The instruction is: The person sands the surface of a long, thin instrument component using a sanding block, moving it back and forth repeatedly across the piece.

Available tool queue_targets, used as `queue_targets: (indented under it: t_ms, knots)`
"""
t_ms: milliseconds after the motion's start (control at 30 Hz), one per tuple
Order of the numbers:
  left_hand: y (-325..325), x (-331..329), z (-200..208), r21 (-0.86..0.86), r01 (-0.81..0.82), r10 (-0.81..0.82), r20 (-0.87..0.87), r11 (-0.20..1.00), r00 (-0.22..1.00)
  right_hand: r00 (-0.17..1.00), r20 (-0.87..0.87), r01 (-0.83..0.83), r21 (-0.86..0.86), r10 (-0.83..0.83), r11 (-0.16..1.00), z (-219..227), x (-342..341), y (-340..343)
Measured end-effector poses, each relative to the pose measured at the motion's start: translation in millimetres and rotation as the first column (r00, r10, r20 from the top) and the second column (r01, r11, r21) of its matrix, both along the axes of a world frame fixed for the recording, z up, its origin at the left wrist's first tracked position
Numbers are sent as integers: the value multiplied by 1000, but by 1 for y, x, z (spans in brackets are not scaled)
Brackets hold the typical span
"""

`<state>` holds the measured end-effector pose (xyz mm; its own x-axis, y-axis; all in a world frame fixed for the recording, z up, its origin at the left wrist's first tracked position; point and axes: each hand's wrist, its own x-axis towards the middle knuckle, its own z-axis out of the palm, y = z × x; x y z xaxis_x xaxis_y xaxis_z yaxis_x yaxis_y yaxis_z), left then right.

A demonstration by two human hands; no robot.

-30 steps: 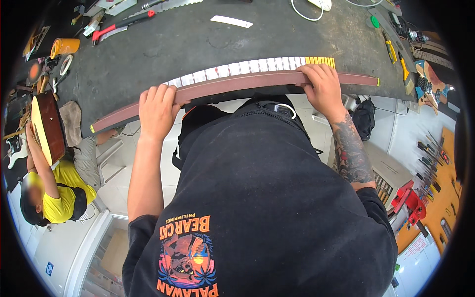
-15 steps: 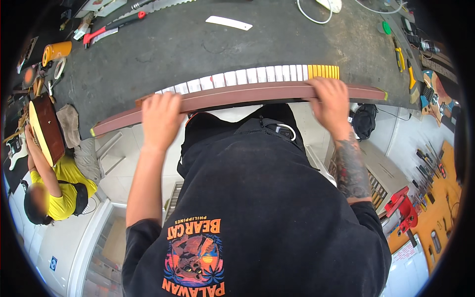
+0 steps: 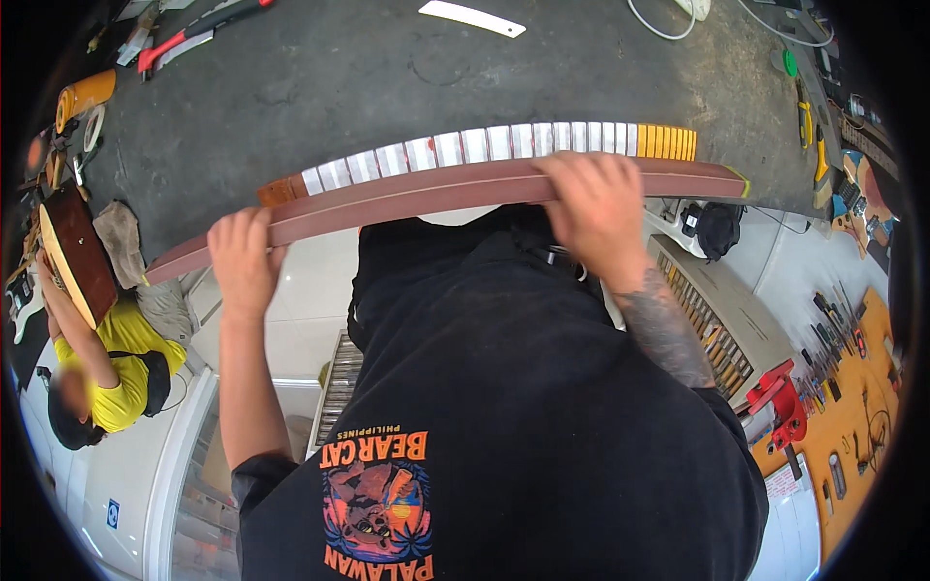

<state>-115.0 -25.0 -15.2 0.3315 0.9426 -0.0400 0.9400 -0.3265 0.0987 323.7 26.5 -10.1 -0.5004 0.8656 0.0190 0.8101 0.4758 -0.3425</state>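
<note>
A long, straight reddish-brown sanding beam [image 3: 407,190] with yellowish ends lies crosswise before me at the bench's near edge. Around its left part, my left hand [image 3: 246,257] is closed, fingers over the top. My right hand [image 3: 599,208] grips it right of the middle, fingers curled over the far side. Just beyond the beam, and partly hidden by it, runs a guitar neck [image 3: 283,190]. Silvery strips [image 3: 448,149] cover most of its fretboard, and yellow strips [image 3: 666,142] cover the right end. Whether the beam touches the fretboard, I cannot tell.
On the dark bench [image 3: 320,92] lie a white flat strip [image 3: 473,17], a red-handled tool [image 3: 163,53] and yellow-handled tools [image 3: 805,121]. At left a person in yellow [image 3: 145,373] holds an acoustic guitar [image 3: 79,254]. A red vise [image 3: 777,405] stands at lower right.
Both hands have moved left with the sanding beam, which has slid left relative to the guitar neck. The view has shifted slightly, so the bench things appear displaced.
</note>
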Motion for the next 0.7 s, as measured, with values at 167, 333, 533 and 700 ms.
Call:
queue_targets:
  t_ms: [167, 333, 533, 700]
  knots:
    - [23, 151, 0, 18, 87, -88, 60, 996, 994, 996, 90, 22, 13, -23, 1000, 8, 149, 19]
    - [14, 117, -1, 21, 46, -47, 74, 999, 996, 997, 58, -44, 27, 42, 999, 3, 115, 16]
    - [-3, -17, -2, 13, 2, -2, -26, 1000, 1000, 1000, 3, 24, 44, -24, 999, -4, -11, -10]
    - [15, 142, -2, 6, 93, -93, 38, 996, 995, 997, 70, 21, 30, -23, 999, 2, 137, 8]
